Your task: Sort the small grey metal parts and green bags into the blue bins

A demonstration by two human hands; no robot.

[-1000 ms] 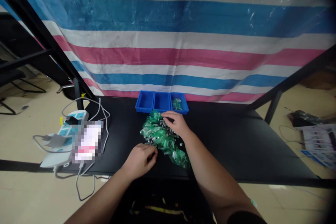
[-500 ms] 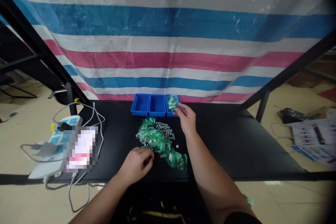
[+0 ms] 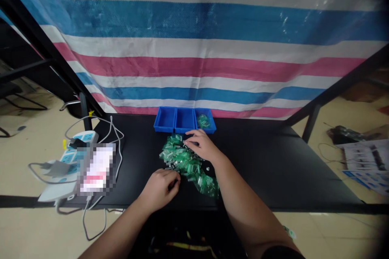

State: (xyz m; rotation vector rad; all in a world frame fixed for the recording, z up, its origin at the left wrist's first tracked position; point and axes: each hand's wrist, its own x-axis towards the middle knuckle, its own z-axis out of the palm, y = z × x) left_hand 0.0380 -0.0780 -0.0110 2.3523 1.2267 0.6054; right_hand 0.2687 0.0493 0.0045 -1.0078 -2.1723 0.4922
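A heap of small clear-green plastic packets (image 3: 185,164) lies on the black table, mixed with small grey cylindrical pieces. Over the heap's far right side is my right hand (image 3: 202,145), its thumb and fingers apart with nothing visible between them. My left hand (image 3: 162,188) rests at the near left edge of the heap with curled fingers; what they hold, if anything, is hidden. Behind the heap stand three joined blue bins (image 3: 185,130). Green packets (image 3: 203,121) lie in the right bin, while no contents show in the left and middle ones.
A white power strip (image 3: 68,166) with plugs and grey cables (image 3: 118,149) occupies the table's left side, beside a pixelated device (image 3: 97,168). A striped sheet (image 3: 194,64) hangs behind the table between dark frame bars. One small shiny piece (image 3: 208,168) lies right of the heap.
My right hand has moved from the right blue bin back and left to the heap. Green packets now lie lower in that bin. My left hand stays in place; the view has shifted slightly.
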